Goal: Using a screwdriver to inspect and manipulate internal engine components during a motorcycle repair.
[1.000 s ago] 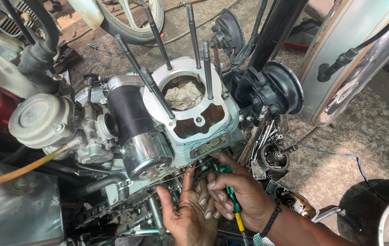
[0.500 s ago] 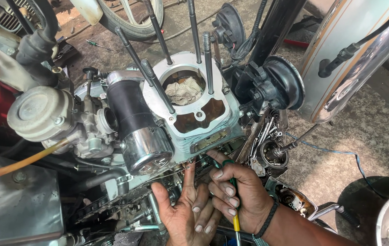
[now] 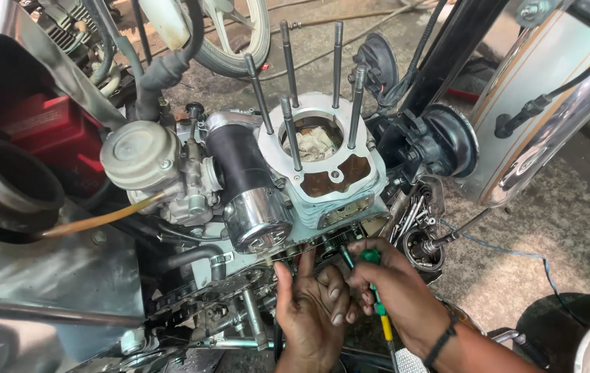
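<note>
**Two hands at the foot of an open engine cylinder**

Two hands work low in the middle of the frame. The right hand (image 3: 395,293), with a dark band at the wrist, is closed around a screwdriver (image 3: 376,290) with a green and yellow handle; its metal tip points up toward the underside of the engine. The left hand (image 3: 312,307) is just beside it, touching it, fingers spread and pressed against the engine case, gripping nothing that shows.

Just above them, at frame centre, stands the cylinder block (image 3: 329,176), pale silver with cooling fins along its lower edge. Its top face is bare, with a brownish gasket stain around the openings. The round bore (image 3: 314,141) is open and has a crumpled whitish rag stuffed inside. Several long dark studs (image 3: 291,131) rise from the block's top face.

Left of the block lies a black cylinder with a chrome end cap, the starter motor (image 3: 246,186), and further left the grey carburettor (image 3: 153,162), with an amber hose (image 3: 101,220) running off to the lower left.

In the upper middle, far back, a wheel (image 3: 239,38) rests on the concrete floor (image 3: 557,221).
</note>
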